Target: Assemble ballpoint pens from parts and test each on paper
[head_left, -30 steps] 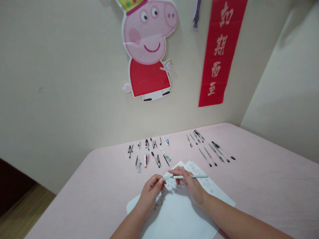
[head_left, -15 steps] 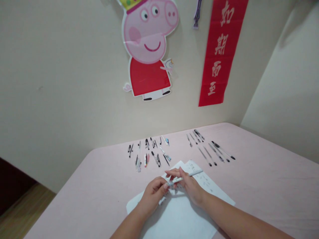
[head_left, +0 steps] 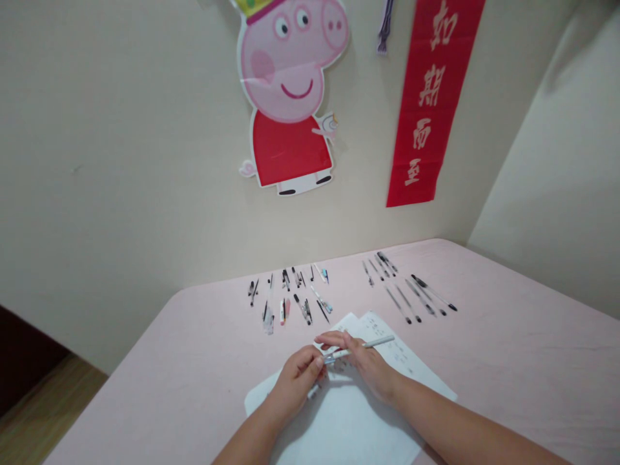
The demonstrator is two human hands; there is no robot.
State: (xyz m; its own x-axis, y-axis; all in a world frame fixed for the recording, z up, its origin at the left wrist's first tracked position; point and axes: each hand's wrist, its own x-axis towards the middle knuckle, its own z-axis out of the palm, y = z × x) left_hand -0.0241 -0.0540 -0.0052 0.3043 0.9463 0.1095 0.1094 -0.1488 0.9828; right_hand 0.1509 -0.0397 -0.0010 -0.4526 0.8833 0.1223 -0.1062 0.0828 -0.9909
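A slim white and grey pen (head_left: 378, 341) slants above the paper sheets, held between my two hands. My left hand (head_left: 298, 376) is closed on the pen's left end, where a pale blue or clear part shows by the thumb. Below that palm pokes out a short greyish piece (head_left: 313, 391), whose kind I cannot make out. My right hand (head_left: 365, 363) has its thumb against the pen's middle, fingers stretched toward the left hand. Beneath both hands are white paper sheets (head_left: 356, 420), the upper ones carrying handwriting.
On the pink-covered table (head_left: 159, 381), small groups of pen parts (head_left: 303, 310) lie beyond my hands. Farther right are several whole-looking pens (head_left: 429, 295) and slim refills or pens (head_left: 398, 305). A wall with a pink pig cutout (head_left: 290, 148) and red banner (head_left: 426, 129) stands behind.
The fingers of my right hand have shifted slightly left along the pen. The pen's right end has dipped a little, and the pale blue part shows more clearly by my left thumb.
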